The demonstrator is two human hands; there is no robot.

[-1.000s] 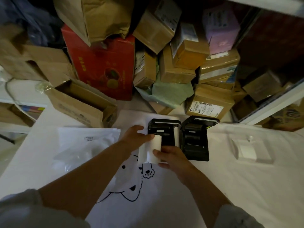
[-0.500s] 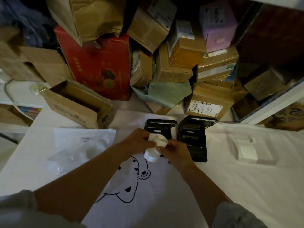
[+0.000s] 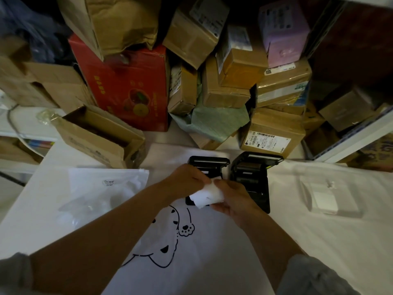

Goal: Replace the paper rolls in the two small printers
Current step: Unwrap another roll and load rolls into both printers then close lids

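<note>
Two small black printers stand side by side on the white cloth, both with lids open: the left printer (image 3: 209, 165) and the right printer (image 3: 253, 175). A white paper roll (image 3: 207, 195) is held just in front of the left printer, lying sideways. My left hand (image 3: 187, 179) pinches the roll's upper end from the left. My right hand (image 3: 231, 199) grips it from the right and below, partly covering the right printer's front. The left printer's paper bay is hidden behind my hands.
A white plastic pouch (image 3: 102, 188) lies at the left, a clear packet with a white paper roll (image 3: 327, 199) at the right. An open cardboard box (image 3: 100, 137) and a stack of parcels and a red carton (image 3: 129, 88) crowd the back edge.
The roll has turned from upright to lying sideways between my hands, and both hands have shifted slightly toward the left printer.
</note>
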